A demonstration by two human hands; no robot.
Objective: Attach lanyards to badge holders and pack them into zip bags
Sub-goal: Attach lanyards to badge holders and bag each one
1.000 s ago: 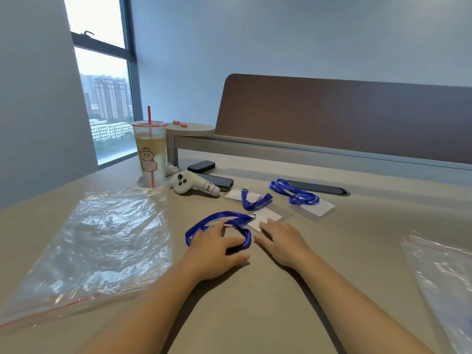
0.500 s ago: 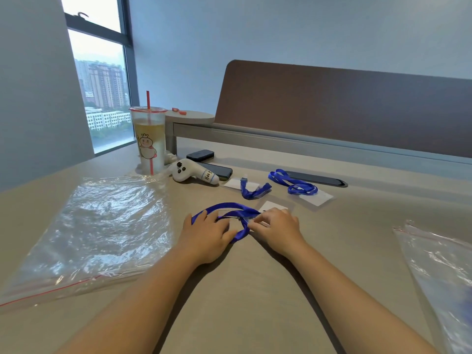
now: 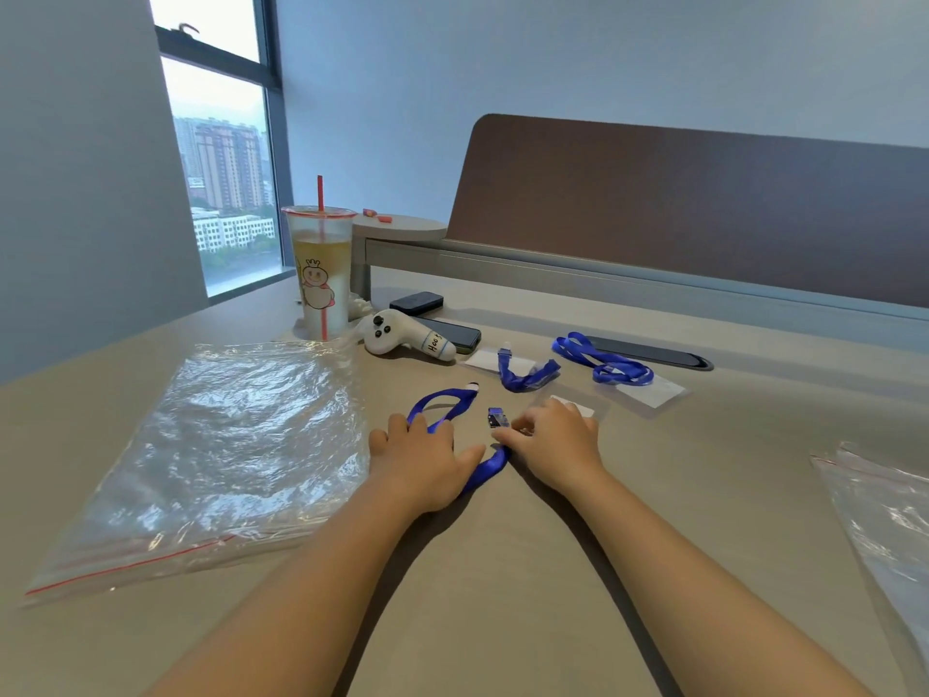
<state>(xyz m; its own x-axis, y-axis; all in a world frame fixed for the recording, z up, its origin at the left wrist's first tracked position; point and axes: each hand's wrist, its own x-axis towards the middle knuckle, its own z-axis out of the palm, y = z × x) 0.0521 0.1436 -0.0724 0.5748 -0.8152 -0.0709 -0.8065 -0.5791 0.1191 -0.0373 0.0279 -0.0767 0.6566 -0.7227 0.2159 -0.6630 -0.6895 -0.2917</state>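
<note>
Right now the blue lanyard [image 3: 442, 410] lies on the worktop [image 3: 502, 570] between the two hands, its loop running under the left hand and its clip end [image 3: 497, 420] standing up just beside the right fingertips. The left hand [image 3: 422, 465] lies flat on the strap, fingers relaxed and spread rather than curled, apparently pinning it so it cannot slide. The right hand [image 3: 553, 445] has its fingers bent toward the clip; whether they actually pinch it I cannot tell. A clear badge holder [image 3: 578, 410] sits partly under that hand, close enough for the clip to reach its slot, which I judge to be the step in hand.

Farther back lie two more lanyards [image 3: 528, 377] [image 3: 603, 364] across their own holders, waiting. One zip bag [image 3: 211, 455] is spread flat at the left, another [image 3: 885, 520] at the right edge, ready for packing. A drink cup [image 3: 319, 274], a white controller [image 3: 402, 337] and a phone [image 3: 452, 337] stand beyond.
</note>
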